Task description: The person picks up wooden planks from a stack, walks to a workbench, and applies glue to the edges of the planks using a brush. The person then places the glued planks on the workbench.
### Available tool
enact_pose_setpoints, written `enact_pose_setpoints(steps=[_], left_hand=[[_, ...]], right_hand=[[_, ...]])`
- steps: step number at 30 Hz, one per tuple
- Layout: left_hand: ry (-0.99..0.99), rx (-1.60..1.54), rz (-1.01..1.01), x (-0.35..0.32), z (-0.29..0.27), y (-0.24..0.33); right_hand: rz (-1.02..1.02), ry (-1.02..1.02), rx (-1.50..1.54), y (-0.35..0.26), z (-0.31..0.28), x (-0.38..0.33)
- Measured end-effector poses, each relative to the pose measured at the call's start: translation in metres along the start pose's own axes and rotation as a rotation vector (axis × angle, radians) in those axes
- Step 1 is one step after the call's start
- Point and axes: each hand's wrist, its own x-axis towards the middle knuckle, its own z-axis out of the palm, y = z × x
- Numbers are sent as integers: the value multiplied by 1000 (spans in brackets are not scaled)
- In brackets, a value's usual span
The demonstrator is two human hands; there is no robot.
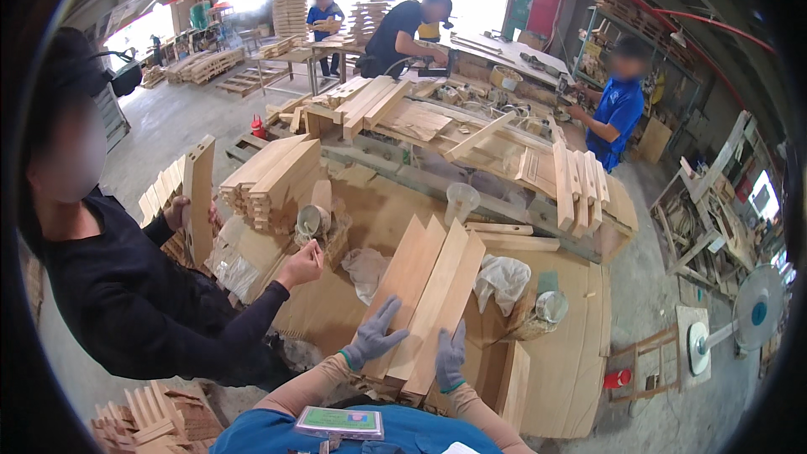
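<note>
Three long, pale wooden boards (429, 290) lie side by side in front of me, pointing away across the cardboard-covered bench. My left hand (376, 336), in a grey glove, rests on their left side with its fingers stretched out. At the near right edge, my right hand (451, 358), gloved the same way, touches the outer board with fingers extended. Neither hand is wrapped round a board. To my left, a co-worker's hand (303, 266) holds a small thin stick near a round can (313, 220); their other hand steadies an upright board (198, 200) with holes.
White plastic bags (502, 279) lie on either side of the boards, with a plastic-wrapped container (551, 308) to the right. Stacked wood (273, 176) stands at the left. Another workbench (437, 122) crosses behind. A fan (756, 311) stands right; other people work farther off.
</note>
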Motion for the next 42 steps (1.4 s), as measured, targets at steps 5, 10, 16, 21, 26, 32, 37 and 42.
enact_pose_setpoints(steps=[5,10,16,21,26,32,37,42], left_hand=[[10,0,2,-1,0,0],[4,-22,1,-2,1,-2],[10,-35,-24,-1,1,2],[30,-42,3,-1,2,-4],[8,-71,-16,0,2,-2],[-1,-77,-45,-1,1,0],[-3,-81,-37,1,1,0],[-14,-45,-75,-2,3,-5]], right_hand=[[1,2,13,-2,2,0],[9,19,40,7,3,0],[-39,38,-18,8,1,2],[-58,50,-122,-7,3,-3],[-13,17,21,-12,2,-4],[-26,52,-104,-6,2,-4],[-16,25,-5,-8,2,-2],[-2,19,-58,2,0,0]])
